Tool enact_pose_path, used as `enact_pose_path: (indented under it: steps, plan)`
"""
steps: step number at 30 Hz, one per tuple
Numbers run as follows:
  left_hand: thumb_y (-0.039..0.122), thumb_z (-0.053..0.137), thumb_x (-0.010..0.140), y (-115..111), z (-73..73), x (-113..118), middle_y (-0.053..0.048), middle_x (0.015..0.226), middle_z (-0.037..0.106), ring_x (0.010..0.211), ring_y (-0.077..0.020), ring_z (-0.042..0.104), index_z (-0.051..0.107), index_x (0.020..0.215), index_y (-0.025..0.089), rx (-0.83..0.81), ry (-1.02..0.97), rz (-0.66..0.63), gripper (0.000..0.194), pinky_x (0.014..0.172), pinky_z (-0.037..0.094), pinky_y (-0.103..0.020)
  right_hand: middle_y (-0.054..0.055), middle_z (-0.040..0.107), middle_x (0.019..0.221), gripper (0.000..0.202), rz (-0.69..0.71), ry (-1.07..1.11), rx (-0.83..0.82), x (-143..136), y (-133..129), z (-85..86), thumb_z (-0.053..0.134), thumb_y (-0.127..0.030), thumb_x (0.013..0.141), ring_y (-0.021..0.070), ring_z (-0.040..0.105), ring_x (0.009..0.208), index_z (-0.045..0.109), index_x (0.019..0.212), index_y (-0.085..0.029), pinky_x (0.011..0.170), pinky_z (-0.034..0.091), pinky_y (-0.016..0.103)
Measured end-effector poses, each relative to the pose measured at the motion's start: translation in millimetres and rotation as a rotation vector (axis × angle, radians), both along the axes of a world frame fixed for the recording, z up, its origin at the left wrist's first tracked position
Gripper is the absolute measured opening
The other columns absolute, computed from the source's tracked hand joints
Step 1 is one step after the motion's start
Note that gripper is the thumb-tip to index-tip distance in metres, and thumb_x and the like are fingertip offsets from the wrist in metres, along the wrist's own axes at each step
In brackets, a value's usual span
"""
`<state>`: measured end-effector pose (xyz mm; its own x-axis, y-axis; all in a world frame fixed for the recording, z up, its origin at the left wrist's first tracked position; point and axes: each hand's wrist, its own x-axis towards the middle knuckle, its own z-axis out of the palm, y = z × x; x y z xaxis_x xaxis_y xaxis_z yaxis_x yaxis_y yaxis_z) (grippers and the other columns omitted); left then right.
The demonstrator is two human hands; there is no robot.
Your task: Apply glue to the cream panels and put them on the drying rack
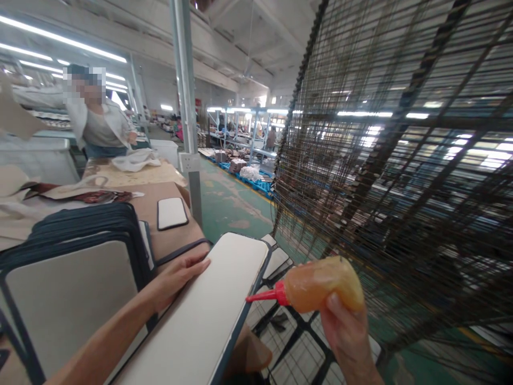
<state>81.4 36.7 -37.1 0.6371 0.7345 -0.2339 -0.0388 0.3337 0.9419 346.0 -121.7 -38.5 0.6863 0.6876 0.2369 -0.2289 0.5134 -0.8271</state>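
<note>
My right hand (345, 326) is wrapped round a squeeze bottle (320, 283) of amber liquid with a red cap and nozzle. The bottle lies nearly level, and its nozzle tip meets the dark edge of a long cream-faced panel (212, 299). This panel slants across the lower middle, its far end raised. Along its left edge my left hand (180, 275) grips it, fingertips over the cream face and the thumb side mostly hidden. Left of that forearm stands a row of similar dark-edged panels (72, 299), packed upright.
A tall wire mesh rack (393, 133) rises close on the right. A small panel (172, 213) lies on the brown-covered table (160, 187). Behind the table, a grey post (186, 107) carries a socket. A person in a pale jacket (100, 125) stands at the far left.
</note>
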Motion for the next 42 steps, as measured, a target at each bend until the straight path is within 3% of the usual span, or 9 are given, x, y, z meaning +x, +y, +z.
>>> enact_pose_path:
  steps: [6,10,14,19,24,29,36,42]
  plan:
    - [0.037,0.075,0.073,7,-2.3,5,-0.007,0.089,0.076,0.065,-0.0162,0.069,0.063,0.117,0.016,-0.014,-0.004,0.039,0.05,0.056,0.053,-0.021,0.007,0.066,0.112,0.068,-0.01,0.026,-0.047,-2,-1,-1.9,0.082,-0.037,0.058,0.0284,0.063,0.092,0.055,0.12,-0.029,0.094,0.046,0.051]
    - [0.039,0.079,0.067,14,-4.1,10,-0.007,0.087,0.076,0.062,-0.0161,0.068,0.064,0.113,0.016,-0.017,-0.004,0.062,0.054,0.053,0.052,-0.021,0.009,0.068,0.109,0.076,-0.027,0.05,-0.034,-3,0,0.3,0.085,-0.037,0.05,0.0261,0.064,0.081,0.058,0.12,-0.027,0.084,0.051,0.05]
    - [0.038,0.082,0.062,21,-4.2,16,-0.007,0.084,0.076,0.061,-0.0156,0.068,0.064,0.109,0.014,-0.028,-0.016,0.092,0.056,0.053,0.052,-0.02,0.007,0.07,0.101,0.07,-0.023,0.086,-0.035,-6,-1,2.5,0.087,-0.036,0.046,0.027,0.065,0.083,0.063,0.111,-0.027,0.085,0.05,0.051]
    - [0.034,0.084,0.059,25,0.5,24,-0.008,0.077,0.076,0.056,-0.0165,0.067,0.065,0.102,0.012,-0.053,-0.012,0.137,0.052,0.049,0.053,-0.022,0.008,0.069,0.108,0.074,-0.054,0.106,-0.075,-8,-3,2.7,0.087,-0.041,0.043,0.0322,0.064,0.093,0.063,0.112,-0.029,0.096,0.04,0.06]
    - [0.024,0.076,0.069,30,4.7,32,-0.01,0.075,0.075,0.056,-0.0179,0.068,0.066,0.099,0.009,-0.061,-0.007,0.156,0.035,0.048,0.053,-0.023,0.01,0.067,0.114,0.084,-0.052,0.101,-0.084,-8,-4,2.4,0.086,-0.045,0.041,0.0376,0.062,0.1,0.059,0.119,-0.028,0.101,0.031,0.066]
    - [0.017,0.069,0.076,35,6.7,37,-0.01,0.072,0.074,0.053,-0.0177,0.067,0.067,0.097,0.009,-0.055,-0.006,0.18,0.023,0.046,0.052,-0.023,0.011,0.069,0.111,0.086,-0.016,0.092,-0.06,-8,-5,0.5,0.086,-0.042,0.045,0.0397,0.062,0.103,0.055,0.124,-0.028,0.1,0.033,0.068]
    - [0.012,0.063,0.08,43,11.5,46,-0.009,0.066,0.073,0.047,-0.0168,0.065,0.068,0.091,0.008,-0.057,0.008,0.213,0.013,0.044,0.051,-0.024,0.013,0.068,0.114,0.082,0.142,-0.011,0.037,-11,-11,6.4,0.082,-0.041,0.058,0.0409,0.062,0.107,0.048,0.132,-0.031,0.091,0.044,0.067]
    - [0.012,0.064,0.078,49,14.9,49,-0.006,0.061,0.072,0.045,-0.0178,0.064,0.068,0.081,0.01,-0.061,0.027,0.225,0.005,0.043,0.051,-0.025,0.012,0.068,0.115,0.081,0.177,0.015,0.047,-10,-14,8.0,0.082,-0.04,0.057,0.04,0.064,0.104,0.049,0.13,-0.033,0.089,0.047,0.065]
